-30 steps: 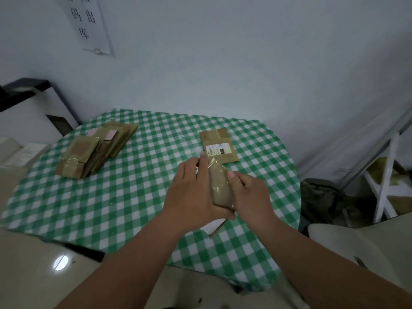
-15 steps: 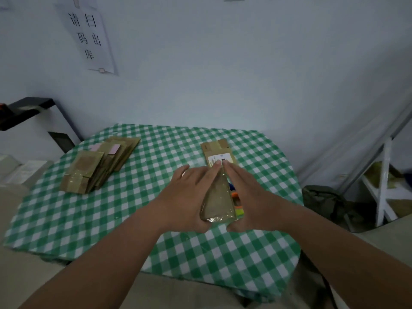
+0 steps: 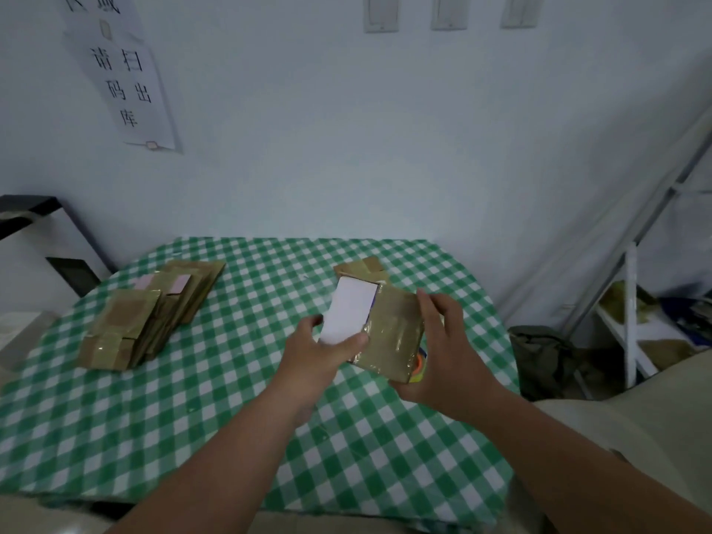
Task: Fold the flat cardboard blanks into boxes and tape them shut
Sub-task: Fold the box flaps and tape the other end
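checked tablecloth (image 3: pixel 200 398) | wall notice (image 3: pixel 127 82) | white shelf rack (image 3: pixel 632 321) | dark bag (image 3: pixel 543 356) on floor

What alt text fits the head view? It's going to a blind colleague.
Two hands hold a taped cardboard box above a green checked table; the left hand pinches a white card, the right hand grips the box. A box pile lies left.

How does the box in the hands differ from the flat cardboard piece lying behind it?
The taped box is held off the tablecloth by the left hand and right hand; the flat cardboard piece lies untouched. The taped box is glossy with tape, with a white panel; the piece looks matt and mostly hidden. Both are brown cardboard.
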